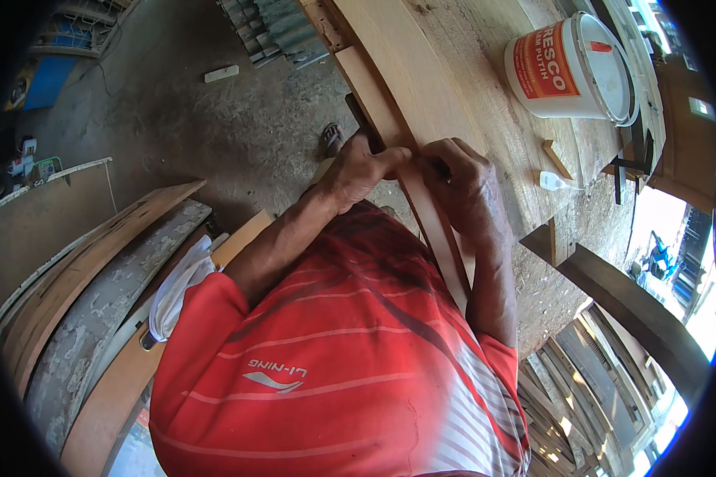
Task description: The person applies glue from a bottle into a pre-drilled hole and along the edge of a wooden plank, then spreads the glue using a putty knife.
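A long, narrow wooden strip [429, 215] runs along the near edge of a larger plank [406, 56], touching or very close to it. My left hand [362, 171] grips the strip from its outer side, thumb over the top face and the other fingers mostly hidden below. Beside it, my right hand [461, 175] is closed at the plank side of the strip, fingers curled down. Whatever its fingertips pinch is hidden. A dark bar [362, 119] sticks out from under the strip just beyond my left hand.
On the bench stand a white lidded bucket [525, 67] with a red label, a small wood offcut [558, 159] and a little white squeeze bottle [552, 181]. Boards [111, 270] lean at left; more timber [589, 381] lies at lower right. A wood block [221, 74] rests on the floor.
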The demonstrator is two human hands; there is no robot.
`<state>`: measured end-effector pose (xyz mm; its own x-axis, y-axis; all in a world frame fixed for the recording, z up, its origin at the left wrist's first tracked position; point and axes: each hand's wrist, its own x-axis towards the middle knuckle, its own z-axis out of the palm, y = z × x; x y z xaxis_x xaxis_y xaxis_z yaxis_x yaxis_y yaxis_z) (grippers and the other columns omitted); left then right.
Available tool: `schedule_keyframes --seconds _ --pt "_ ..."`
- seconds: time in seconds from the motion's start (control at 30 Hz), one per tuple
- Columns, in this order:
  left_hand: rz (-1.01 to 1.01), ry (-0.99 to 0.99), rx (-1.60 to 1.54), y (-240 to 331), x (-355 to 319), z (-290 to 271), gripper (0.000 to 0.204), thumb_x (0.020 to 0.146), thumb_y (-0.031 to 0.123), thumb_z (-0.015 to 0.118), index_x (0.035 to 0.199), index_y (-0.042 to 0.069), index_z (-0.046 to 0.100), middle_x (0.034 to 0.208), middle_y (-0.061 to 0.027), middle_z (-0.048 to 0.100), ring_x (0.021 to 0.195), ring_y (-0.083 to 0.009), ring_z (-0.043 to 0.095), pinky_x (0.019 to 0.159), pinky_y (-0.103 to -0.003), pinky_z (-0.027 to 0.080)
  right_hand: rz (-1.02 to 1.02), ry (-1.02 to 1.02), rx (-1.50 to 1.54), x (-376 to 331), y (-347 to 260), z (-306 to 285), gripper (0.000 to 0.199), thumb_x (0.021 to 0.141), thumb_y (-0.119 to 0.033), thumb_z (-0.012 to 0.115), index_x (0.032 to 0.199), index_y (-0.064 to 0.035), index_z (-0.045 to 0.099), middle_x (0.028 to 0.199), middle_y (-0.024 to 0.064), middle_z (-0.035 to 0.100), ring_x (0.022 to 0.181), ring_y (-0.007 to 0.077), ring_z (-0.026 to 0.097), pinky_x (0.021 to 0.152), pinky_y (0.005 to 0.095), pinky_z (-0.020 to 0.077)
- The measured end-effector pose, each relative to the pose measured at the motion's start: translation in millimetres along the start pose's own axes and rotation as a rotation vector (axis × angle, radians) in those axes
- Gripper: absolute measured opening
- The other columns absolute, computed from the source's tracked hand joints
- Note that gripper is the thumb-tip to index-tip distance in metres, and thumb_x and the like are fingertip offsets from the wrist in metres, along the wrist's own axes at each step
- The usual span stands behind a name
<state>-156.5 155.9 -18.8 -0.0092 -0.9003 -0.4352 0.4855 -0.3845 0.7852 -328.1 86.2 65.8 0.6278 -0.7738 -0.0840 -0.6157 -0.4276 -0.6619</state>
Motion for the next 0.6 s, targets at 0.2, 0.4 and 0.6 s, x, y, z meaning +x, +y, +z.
schedule_keyframes --seconds 0.2,0.4,0.6 --pt "0.119 -0.08 0.19 -12.1 9.0 -3.5 0.035 0.09 0.012 0.075 0.121 0.0 0.065 0.106 -0.0041 0.069 0.098 -0.0113 0.064 0.082 -0.029 0.055 0.011 -0.011 0.011 -0.2 1.1 -2.0 0.013 0.089 -0.009 0.074 0.101 -0.0029 0.07 0.092 0.0148 0.07 0.08 0.0276 0.073 0.071 0.0375 0.0563" --pt "0.118 0.002 0.127 -23.2 10.2 -7.8 0.038 0.092 0.014 0.072 0.126 -0.001 0.062 0.11 -0.0055 0.067 0.098 -0.0119 0.065 0.083 -0.03 0.055 0.004 0.003 -0.002 1.1 -0.6 -1.5 0.013 0.089 -0.009 0.074 0.1 -0.0029 0.07 0.09 0.0141 0.07 0.078 0.0265 0.073 0.07 0.0372 0.0561" --pt "0.05 -0.018 -0.001 -2.6 -2.1 -3.3 0.041 0.094 0.015 0.071 0.129 -0.002 0.059 0.113 -0.0069 0.067 0.101 -0.0144 0.065 0.087 -0.031 0.055 0.021 0.0 -0.017 0.6 -1.1 -1.7 0.012 0.089 -0.009 0.074 0.099 -0.0031 0.07 0.088 0.0138 0.07 0.077 0.0272 0.072 0.069 0.0374 0.0559"
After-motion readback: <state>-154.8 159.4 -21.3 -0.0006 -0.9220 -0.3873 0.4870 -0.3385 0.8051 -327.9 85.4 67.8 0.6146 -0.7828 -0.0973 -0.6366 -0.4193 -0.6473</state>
